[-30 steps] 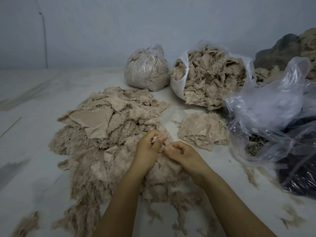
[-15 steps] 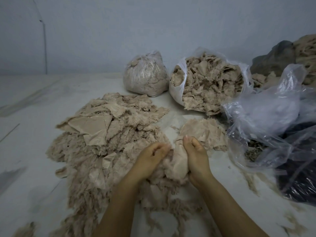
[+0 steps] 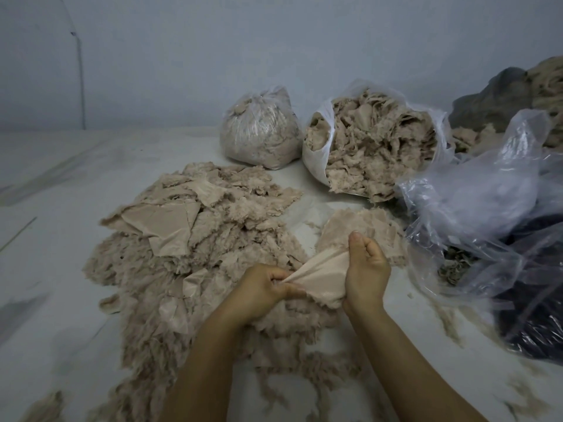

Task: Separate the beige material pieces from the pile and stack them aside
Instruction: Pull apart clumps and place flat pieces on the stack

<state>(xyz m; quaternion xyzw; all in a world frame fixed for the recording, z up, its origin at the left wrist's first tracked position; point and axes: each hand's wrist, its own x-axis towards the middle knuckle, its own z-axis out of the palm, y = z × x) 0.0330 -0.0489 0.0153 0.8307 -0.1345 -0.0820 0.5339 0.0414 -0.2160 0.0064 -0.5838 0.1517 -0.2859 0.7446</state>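
A wide pile of beige fabric scraps and fluffy fibre (image 3: 195, 239) covers the pale surface in front of me. A small stack of beige pieces (image 3: 371, 229) lies apart to its right. Between my hands a smooth beige fabric piece (image 3: 323, 272) is stretched taut, just above the pile's near edge. My left hand (image 3: 262, 290) pinches its left end with curled fingers. My right hand (image 3: 367, 266) grips its right end, thumb up, right in front of the small stack.
A tied clear bag of beige material (image 3: 259, 132) and an open white bag full of scraps (image 3: 377, 141) stand at the back. A crumpled clear plastic bag (image 3: 475, 202) over dark material lies on the right. Loose fibre tufts litter the near surface.
My hands have drawn apart, pulling a beige piece out of the pile and stretching it flat between them. My right hand moved right, toward the small stack.
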